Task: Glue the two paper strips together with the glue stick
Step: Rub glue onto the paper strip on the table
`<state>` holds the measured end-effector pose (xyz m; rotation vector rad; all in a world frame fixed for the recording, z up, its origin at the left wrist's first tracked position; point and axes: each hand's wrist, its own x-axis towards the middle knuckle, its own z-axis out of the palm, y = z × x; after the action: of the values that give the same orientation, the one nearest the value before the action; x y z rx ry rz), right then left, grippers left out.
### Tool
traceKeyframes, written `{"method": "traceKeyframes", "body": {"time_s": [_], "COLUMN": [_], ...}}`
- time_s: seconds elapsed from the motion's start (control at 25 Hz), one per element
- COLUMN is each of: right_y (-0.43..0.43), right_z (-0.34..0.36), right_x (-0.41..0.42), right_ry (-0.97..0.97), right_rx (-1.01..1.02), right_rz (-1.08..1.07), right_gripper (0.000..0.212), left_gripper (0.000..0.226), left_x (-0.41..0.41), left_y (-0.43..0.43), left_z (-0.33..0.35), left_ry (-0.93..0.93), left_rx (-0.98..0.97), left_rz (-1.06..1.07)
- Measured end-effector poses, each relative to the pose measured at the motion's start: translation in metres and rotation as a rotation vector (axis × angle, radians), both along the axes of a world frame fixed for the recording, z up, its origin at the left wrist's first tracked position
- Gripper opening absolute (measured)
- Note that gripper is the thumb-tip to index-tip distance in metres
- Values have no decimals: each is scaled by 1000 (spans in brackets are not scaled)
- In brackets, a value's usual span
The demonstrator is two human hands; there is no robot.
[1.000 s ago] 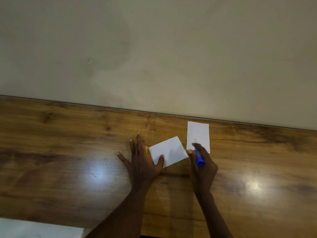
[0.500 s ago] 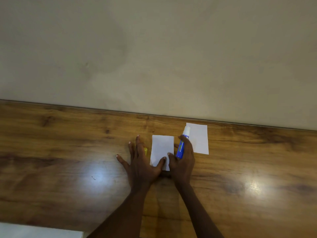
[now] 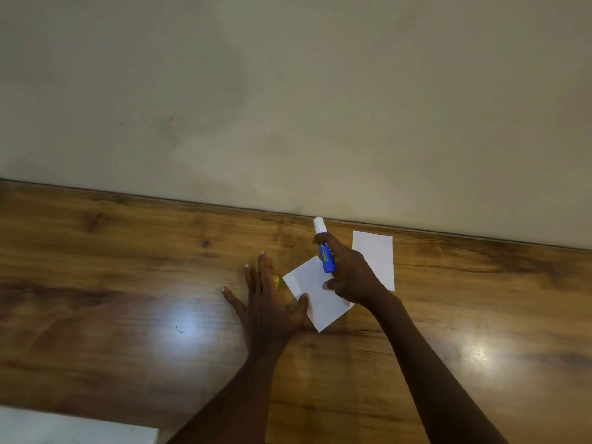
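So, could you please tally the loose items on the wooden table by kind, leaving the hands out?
Paper strips: 2, a tilted one and a straight one
Glue stick: 1
Small yellow item, partly hidden, unidentifiable: 1
Total: 4

The scene is dim and warm-toned, with a muddy cast over the wall (image 3: 288, 91). Two patches of glare lie on the glossy wooden surface (image 3: 96, 251), one at lower left of centre, a smaller one at right, suggesting light from overhead. The forearms read as near-black silhouettes. Focus is soft throughout, and the surface's far edge bows with wide-angle distortion.
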<state>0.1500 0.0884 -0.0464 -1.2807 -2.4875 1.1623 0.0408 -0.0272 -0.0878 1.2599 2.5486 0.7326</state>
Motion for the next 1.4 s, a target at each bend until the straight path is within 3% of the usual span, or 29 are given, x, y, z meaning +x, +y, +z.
{"method": "traceKeyframes", "body": {"time_s": [0.08, 0.16, 0.28, 0.36, 0.44, 0.56, 0.76, 0.96, 1.4], "right_y": [-10, -26, -51, -55, -52, -44, -45, -44, -20], "right_z": [-3, -4, -5, -6, -10, -18, -22, -20, -21], "right_x": [-2, -6, -17, -23, -24, -23, -25, -25, -2], "right_ry": [46, 304, 764, 901, 834, 642, 487, 461, 304], "right_rx": [137, 153, 4, -135, -210, -255, -95, -34, 77], "right_rz": [-123, -292, -598, -807, -871, -745, -552, -386, -504], "right_gripper": [75, 65, 23, 16, 17, 11, 10, 14, 23], "left_gripper": [103, 104, 105, 106, 107, 108, 108, 110, 106], "left_x": [1, 1, 0, -1, -1, -1, -1, -1, -1], "left_y": [0, 0, 0, 0, 1, 1, -1, -1, 1], "left_z": [0, 0, -2, -2, -2, -3, -3, -2, -4], "left_ry": [1, 9, 0, -17, -23, -17, -35, -51, 8], "left_rx": [6, -4, -7, -4, -3, -2, 19, 15, 2], "left_rz": [0, -3, -13, -8, -9, -13, -22, -41, -4]}}
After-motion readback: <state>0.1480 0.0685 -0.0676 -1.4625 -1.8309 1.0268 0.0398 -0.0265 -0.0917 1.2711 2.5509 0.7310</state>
